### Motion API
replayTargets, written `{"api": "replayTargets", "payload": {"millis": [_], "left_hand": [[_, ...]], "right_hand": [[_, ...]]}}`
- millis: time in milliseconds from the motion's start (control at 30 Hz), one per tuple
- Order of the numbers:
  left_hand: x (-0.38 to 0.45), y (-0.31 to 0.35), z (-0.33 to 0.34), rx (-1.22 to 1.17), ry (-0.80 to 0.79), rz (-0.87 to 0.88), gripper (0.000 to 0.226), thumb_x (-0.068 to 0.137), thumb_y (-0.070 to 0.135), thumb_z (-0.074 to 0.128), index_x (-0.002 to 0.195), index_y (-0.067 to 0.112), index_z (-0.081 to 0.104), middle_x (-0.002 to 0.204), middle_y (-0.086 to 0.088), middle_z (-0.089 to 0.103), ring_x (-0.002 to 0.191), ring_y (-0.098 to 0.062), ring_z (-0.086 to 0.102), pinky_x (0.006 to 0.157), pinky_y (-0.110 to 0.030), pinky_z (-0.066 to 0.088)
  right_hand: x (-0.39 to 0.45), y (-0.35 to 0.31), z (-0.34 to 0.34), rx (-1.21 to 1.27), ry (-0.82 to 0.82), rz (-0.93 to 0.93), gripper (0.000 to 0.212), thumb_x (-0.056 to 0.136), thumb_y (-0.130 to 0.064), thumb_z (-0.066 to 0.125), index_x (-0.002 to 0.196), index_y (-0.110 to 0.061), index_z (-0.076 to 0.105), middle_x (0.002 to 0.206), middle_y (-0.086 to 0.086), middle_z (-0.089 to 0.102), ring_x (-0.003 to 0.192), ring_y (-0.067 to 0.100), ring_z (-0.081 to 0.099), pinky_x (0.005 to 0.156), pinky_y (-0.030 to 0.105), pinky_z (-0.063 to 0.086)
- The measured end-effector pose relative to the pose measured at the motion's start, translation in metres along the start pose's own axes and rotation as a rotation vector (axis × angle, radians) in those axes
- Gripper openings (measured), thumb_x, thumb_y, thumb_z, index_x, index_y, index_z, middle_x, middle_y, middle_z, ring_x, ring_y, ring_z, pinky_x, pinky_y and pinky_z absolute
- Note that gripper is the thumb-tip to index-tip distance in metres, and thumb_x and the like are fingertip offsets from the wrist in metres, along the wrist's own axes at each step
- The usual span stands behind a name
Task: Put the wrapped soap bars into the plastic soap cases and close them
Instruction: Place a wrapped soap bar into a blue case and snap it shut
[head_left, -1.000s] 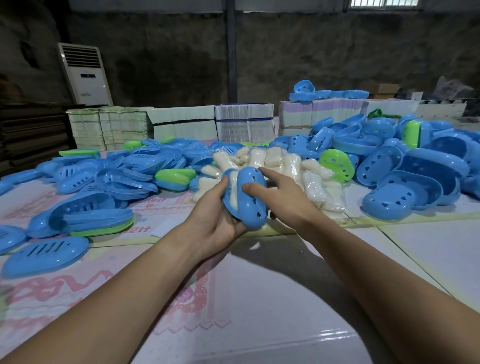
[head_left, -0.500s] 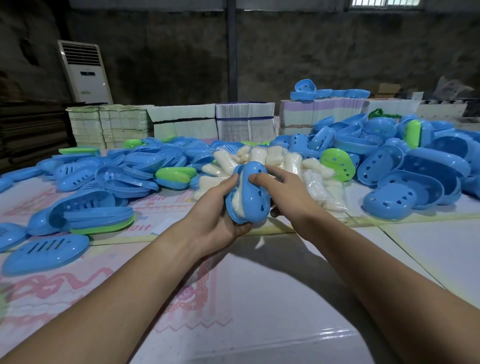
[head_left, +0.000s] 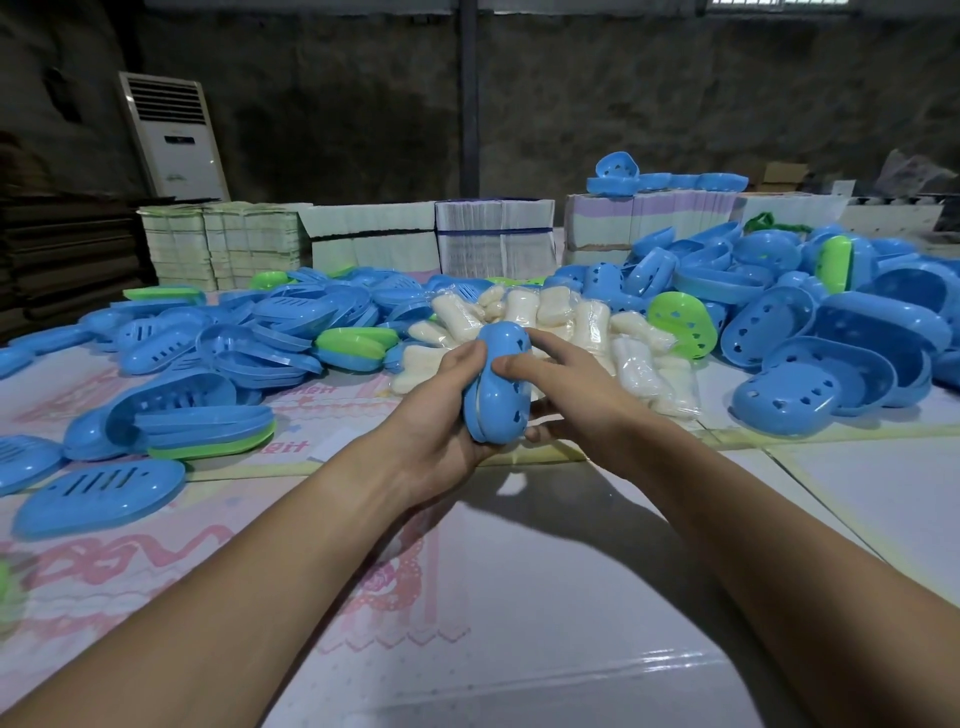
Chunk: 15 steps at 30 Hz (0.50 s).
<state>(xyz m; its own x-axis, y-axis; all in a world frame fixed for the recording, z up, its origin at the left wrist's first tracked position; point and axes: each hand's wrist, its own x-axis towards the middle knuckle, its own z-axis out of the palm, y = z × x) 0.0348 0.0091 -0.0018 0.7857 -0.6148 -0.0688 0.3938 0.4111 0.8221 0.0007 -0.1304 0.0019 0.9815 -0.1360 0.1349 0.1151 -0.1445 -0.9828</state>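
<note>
A blue plastic soap case (head_left: 501, 384) stands on edge between my hands above the table, its two halves pressed together with only a thin seam showing. My left hand (head_left: 441, 415) grips it from the left, thumb on top. My right hand (head_left: 566, 387) grips it from the right, with the thumb across the perforated shell and the fingers under it. Just behind the case lies a pile of white wrapped soap bars (head_left: 571, 327). Any soap inside the case is hidden.
Slotted blue lids (head_left: 291, 332) and a few green ones (head_left: 358, 343) are heaped at left. Deep perforated blue shells (head_left: 810, 389) pile up at right, with a green shell (head_left: 678, 325) among them. Stacks of flat cartons (head_left: 493, 239) line the table's far edge.
The case halves have come together: white soap showed in the gap earlier, now only a seam remains. Both hands have squeezed in around the case and shifted slightly nearer.
</note>
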Motion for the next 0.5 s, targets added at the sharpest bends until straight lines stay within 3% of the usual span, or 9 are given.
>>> {"api": "replayTargets", "payload": {"millis": [100, 200, 300, 400, 500], "left_hand": [[0.0019, -0.0019, 0.0007, 0.062, 0.014, 0.043, 0.041, 0.107, 0.037, 0.043, 0.146, 0.025, 0.043, 0.144, -0.021, 0.055, 0.113, -0.037, 0.057, 0.089, -0.054, 0.049], [0.0029, -0.0047, 0.0019, 0.108, 0.034, 0.069, 0.038, 0.107, 0.038, 0.044, 0.143, 0.027, 0.044, 0.143, -0.019, 0.056, 0.108, -0.038, 0.058, 0.108, -0.064, 0.040], [0.0031, -0.0070, 0.0041, 0.119, 0.052, 0.100, 0.036, 0.106, 0.041, 0.042, 0.140, 0.029, 0.046, 0.140, -0.017, 0.058, 0.106, -0.037, 0.061, 0.107, -0.062, 0.040], [0.0037, -0.0061, 0.0053, 0.087, 0.049, 0.047, 0.046, 0.105, 0.050, 0.039, 0.144, 0.027, 0.047, 0.140, -0.020, 0.059, 0.123, -0.037, 0.061, 0.109, -0.060, 0.042], [0.0029, -0.0052, 0.0057, 0.060, 0.052, 0.061, 0.044, 0.106, 0.047, 0.040, 0.143, 0.025, 0.048, 0.141, -0.019, 0.058, 0.129, -0.038, 0.058, 0.105, -0.064, 0.044]], "right_hand": [[-0.0003, -0.0005, -0.0008, -0.009, -0.054, 0.035, 0.059, 0.069, -0.038, 0.075, 0.125, -0.040, 0.057, 0.094, 0.001, 0.074, 0.062, 0.015, 0.067, 0.060, 0.032, 0.055], [-0.0006, -0.0001, -0.0008, 0.033, -0.085, 0.085, 0.061, 0.067, -0.040, 0.076, 0.125, -0.043, 0.055, 0.105, 0.007, 0.072, 0.063, 0.022, 0.068, 0.062, 0.033, 0.056], [0.0001, 0.0008, 0.0004, 0.075, -0.095, 0.096, 0.063, 0.067, -0.040, 0.077, 0.126, -0.041, 0.054, 0.108, 0.010, 0.072, 0.068, 0.028, 0.071, 0.064, 0.036, 0.058], [-0.0001, 0.0017, 0.0029, 0.131, -0.069, 0.104, 0.063, 0.069, -0.035, 0.078, 0.126, -0.037, 0.054, 0.114, 0.012, 0.069, 0.080, 0.034, 0.074, 0.077, 0.050, 0.060], [-0.0015, 0.0008, 0.0042, 0.177, -0.063, 0.081, 0.060, 0.078, -0.025, 0.077, 0.132, -0.030, 0.052, 0.119, 0.014, 0.066, 0.082, 0.035, 0.074, 0.067, 0.043, 0.060]]}}
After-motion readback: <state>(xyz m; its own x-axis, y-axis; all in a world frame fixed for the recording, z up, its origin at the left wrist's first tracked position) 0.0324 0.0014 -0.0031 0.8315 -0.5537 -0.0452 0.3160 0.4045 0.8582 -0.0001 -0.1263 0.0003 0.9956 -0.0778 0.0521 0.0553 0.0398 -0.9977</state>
